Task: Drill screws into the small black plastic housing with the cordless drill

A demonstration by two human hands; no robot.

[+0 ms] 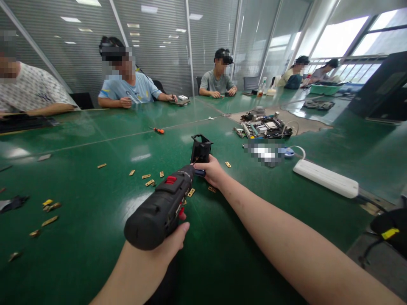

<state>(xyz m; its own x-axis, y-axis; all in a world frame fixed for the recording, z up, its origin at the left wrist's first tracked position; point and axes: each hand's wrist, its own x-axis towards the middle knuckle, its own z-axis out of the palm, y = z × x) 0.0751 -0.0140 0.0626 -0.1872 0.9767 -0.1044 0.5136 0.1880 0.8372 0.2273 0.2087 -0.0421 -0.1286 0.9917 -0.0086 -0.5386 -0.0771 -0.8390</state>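
My left hand (171, 239) is wrapped round the handle of a black and red power drill (159, 207), which points forward. The drill's tip meets a small black frame-like part (201, 148) at the middle of the view. My right hand (212, 170) grips that black part from its right and near side; some of its fingers are hidden. A dark blue rod-like piece (199, 173) shows beside the right hand, just by the drill's chuck. Small brass plates (149, 182) with holes lie on the green table (95, 228) around the drill.
An orange-handled screwdriver (158, 131) lies further back. Circuit boards (267, 127) sit at the back right, with a white power strip (326, 178) nearer. More brass pieces (50, 220) lie at the left. Several people sit across the table, and a large black object (381, 91) stands at the right.
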